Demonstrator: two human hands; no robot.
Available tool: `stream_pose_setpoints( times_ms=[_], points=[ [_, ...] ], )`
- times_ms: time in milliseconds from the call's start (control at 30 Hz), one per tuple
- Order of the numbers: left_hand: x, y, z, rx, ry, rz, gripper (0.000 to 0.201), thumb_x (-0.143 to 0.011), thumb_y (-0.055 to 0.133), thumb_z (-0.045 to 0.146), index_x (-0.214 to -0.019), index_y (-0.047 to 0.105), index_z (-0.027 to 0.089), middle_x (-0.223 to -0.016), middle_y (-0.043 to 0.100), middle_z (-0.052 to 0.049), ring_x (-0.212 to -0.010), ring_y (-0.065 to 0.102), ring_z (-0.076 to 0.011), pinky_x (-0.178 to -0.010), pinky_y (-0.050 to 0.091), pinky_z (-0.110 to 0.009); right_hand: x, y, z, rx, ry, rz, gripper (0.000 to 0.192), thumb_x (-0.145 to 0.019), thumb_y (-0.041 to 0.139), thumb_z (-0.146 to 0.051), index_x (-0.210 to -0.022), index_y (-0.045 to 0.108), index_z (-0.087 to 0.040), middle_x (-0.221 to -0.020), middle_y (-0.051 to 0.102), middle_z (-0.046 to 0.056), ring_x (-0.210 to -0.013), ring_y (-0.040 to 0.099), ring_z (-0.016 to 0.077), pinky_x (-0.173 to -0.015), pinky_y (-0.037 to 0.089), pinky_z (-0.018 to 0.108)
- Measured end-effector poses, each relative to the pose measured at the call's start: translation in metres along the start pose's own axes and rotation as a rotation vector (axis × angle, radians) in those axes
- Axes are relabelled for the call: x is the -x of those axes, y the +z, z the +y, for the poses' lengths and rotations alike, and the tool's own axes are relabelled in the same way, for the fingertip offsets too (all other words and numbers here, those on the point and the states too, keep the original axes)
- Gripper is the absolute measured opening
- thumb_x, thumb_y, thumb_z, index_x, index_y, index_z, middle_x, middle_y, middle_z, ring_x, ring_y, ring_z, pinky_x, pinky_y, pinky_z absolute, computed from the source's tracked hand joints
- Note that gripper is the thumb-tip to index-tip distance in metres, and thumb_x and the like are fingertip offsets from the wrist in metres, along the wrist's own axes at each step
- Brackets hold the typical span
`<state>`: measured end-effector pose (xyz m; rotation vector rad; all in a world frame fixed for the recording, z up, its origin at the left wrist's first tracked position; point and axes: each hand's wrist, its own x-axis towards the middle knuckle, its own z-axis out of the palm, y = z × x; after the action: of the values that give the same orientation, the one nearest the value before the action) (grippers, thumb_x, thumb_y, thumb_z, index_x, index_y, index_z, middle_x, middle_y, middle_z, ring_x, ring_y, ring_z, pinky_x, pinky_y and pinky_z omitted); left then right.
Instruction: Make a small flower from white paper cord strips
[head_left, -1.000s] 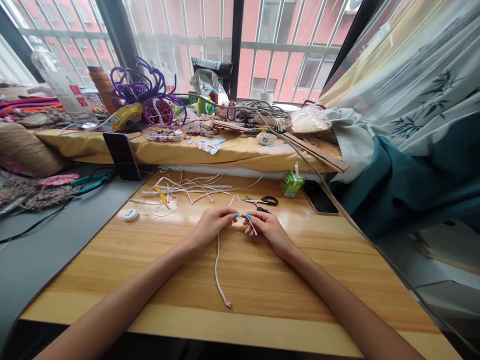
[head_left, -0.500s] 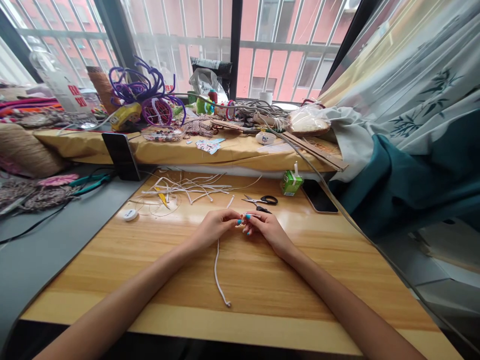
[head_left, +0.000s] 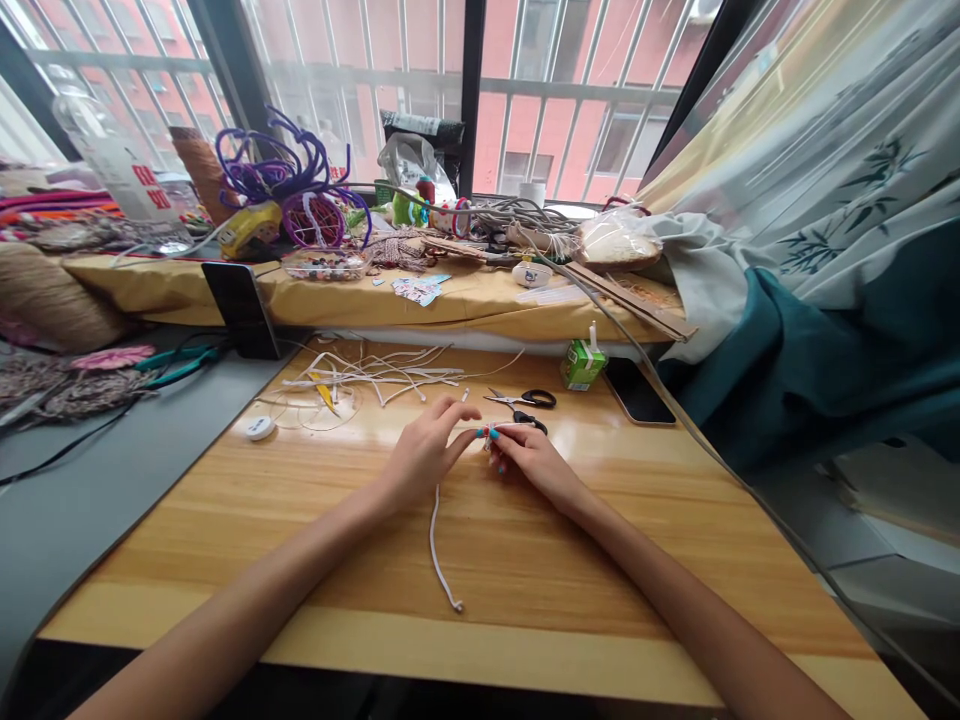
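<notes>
Over the middle of the table, my right hand pinches a small bunch of white cord between thumb and fingers. My left hand is just to the left, its index finger raised away from the thumb; the thumb tip touches or nearly touches the bunch. A length of white cord runs from under my left hand toward the front edge and ends in a small knot. Its upper part is hidden by the hand. Black-handled scissors lie just beyond my right hand.
Loose white cords lie at the back left, near a white round lid. A green drink carton and a phone sit at the back right. Another dark device leans by the cluttered sill.
My left index finger has lifted away from the thumb, opening a gap. My right hand stays nearly in place with the cord bunch; more of the scissors' lower handle shows.
</notes>
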<state>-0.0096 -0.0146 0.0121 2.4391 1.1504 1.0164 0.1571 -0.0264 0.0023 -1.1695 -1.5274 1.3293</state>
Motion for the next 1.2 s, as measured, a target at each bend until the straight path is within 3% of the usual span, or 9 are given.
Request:
stream_pose_setpoints(
  times_ms=[100, 267, 400, 467, 567, 667, 800, 1000, 1200],
  points=[
    [-0.002, -0.002, -0.002, 0.001, 0.06, 0.002, 0.02, -0.083, 0.043, 0.026, -0.099, 0.053, 0.02, -0.098, 0.056, -0.005, -0.091, 0.051, -0.0154, -0.075, 0.041, -0.026, 0.002, 0.0, -0.001, 0.065, -0.058, -0.049, 0.029, -0.075, 0.049, -0.043, -0.068, 0.055, -0.015, -0.06, 0.05, -0.001, -0.053, 0.046, 0.0091, -0.05, 0.037, 0.022],
    [-0.002, 0.002, -0.005, -0.006, 0.108, -0.045, 0.015, -0.083, 0.044, 0.026, -0.083, 0.057, 0.017, -0.081, 0.062, -0.003, -0.079, 0.051, -0.0146, -0.072, 0.04, -0.026, 0.003, 0.001, 0.0, 0.091, -0.068, -0.094, 0.027, -0.077, 0.047, -0.039, -0.068, 0.055, -0.015, -0.062, 0.051, 0.0, -0.056, 0.048, 0.0097, -0.055, 0.039, 0.023],
    [-0.002, 0.005, -0.009, -0.009, 0.076, -0.024, 0.015, -0.082, 0.047, 0.026, -0.077, 0.056, 0.016, -0.077, 0.06, -0.003, -0.076, 0.05, -0.0144, -0.07, 0.04, -0.026, 0.002, -0.003, 0.0, 0.103, -0.048, -0.064, 0.031, -0.077, 0.047, -0.037, -0.098, 0.054, -0.015, -0.073, 0.054, 0.002, -0.056, 0.051, 0.0096, -0.049, 0.041, 0.022],
    [-0.002, 0.005, -0.011, -0.02, 0.071, -0.021, 0.014, -0.082, 0.047, 0.025, -0.077, 0.057, 0.016, -0.077, 0.06, -0.004, -0.076, 0.05, -0.0145, -0.07, 0.04, -0.026, 0.002, -0.007, -0.005, 0.202, -0.137, 0.033, 0.04, -0.075, 0.051, -0.033, -0.113, 0.048, -0.019, -0.091, 0.052, 0.005, -0.063, 0.053, 0.0101, -0.051, 0.044, 0.023],
    [-0.003, 0.004, -0.012, -0.075, 0.091, -0.02, 0.014, -0.082, 0.047, 0.024, -0.078, 0.057, 0.016, -0.076, 0.061, -0.004, -0.075, 0.049, -0.0151, -0.069, 0.04, -0.026, 0.005, -0.014, -0.014, 0.453, -0.357, 0.186, 0.037, -0.078, 0.05, -0.027, -0.115, 0.049, -0.024, -0.105, 0.046, 0.007, -0.079, 0.052, 0.0127, -0.066, 0.046, 0.027],
    [-0.003, 0.003, -0.011, -0.133, 0.155, -0.032, 0.017, -0.083, 0.044, 0.024, -0.079, 0.057, 0.015, -0.075, 0.061, -0.004, -0.072, 0.048, -0.0155, -0.067, 0.039, -0.026, 0.007, -0.016, -0.017, 0.659, -0.535, 0.177, 0.034, -0.079, 0.048, -0.022, -0.113, 0.051, -0.025, -0.113, 0.046, 0.008, -0.099, 0.047, 0.018, -0.084, 0.04, 0.034],
    [-0.002, 0.004, -0.011, -0.137, 0.204, -0.031, 0.019, -0.084, 0.041, 0.024, -0.08, 0.057, 0.015, -0.077, 0.061, -0.005, -0.073, 0.048, -0.0153, -0.067, 0.04, -0.026, 0.006, -0.014, -0.008, 0.747, -0.584, 0.054, 0.026, -0.083, 0.042, -0.017, -0.103, 0.057, -0.022, -0.098, 0.057, 0.006, -0.092, 0.051, 0.017, -0.082, 0.042, 0.033],
    [0.0, 0.006, -0.012, -0.095, 0.221, -0.021, 0.018, -0.084, 0.041, 0.022, -0.08, 0.057, 0.015, -0.077, 0.061, -0.004, -0.073, 0.048, -0.0147, -0.068, 0.04, -0.026, 0.007, -0.012, -0.007, 0.835, -0.571, 0.112, 0.014, -0.082, 0.045, -0.019, -0.088, 0.058, -0.019, -0.087, 0.059, 0.006, -0.084, 0.053, 0.0173, -0.077, 0.041, 0.031],
    [0.0, 0.006, -0.011, -0.075, 0.214, -0.031, 0.018, -0.084, 0.041, 0.022, -0.08, 0.058, 0.015, -0.077, 0.061, -0.005, -0.074, 0.048, -0.0149, -0.068, 0.04, -0.026, 0.007, -0.01, -0.008, 0.886, -0.572, 0.121, 0.01, -0.081, 0.046, -0.019, -0.085, 0.055, -0.019, -0.084, 0.057, 0.006, -0.081, 0.052, 0.0173, -0.074, 0.04, 0.03]
  ],
)
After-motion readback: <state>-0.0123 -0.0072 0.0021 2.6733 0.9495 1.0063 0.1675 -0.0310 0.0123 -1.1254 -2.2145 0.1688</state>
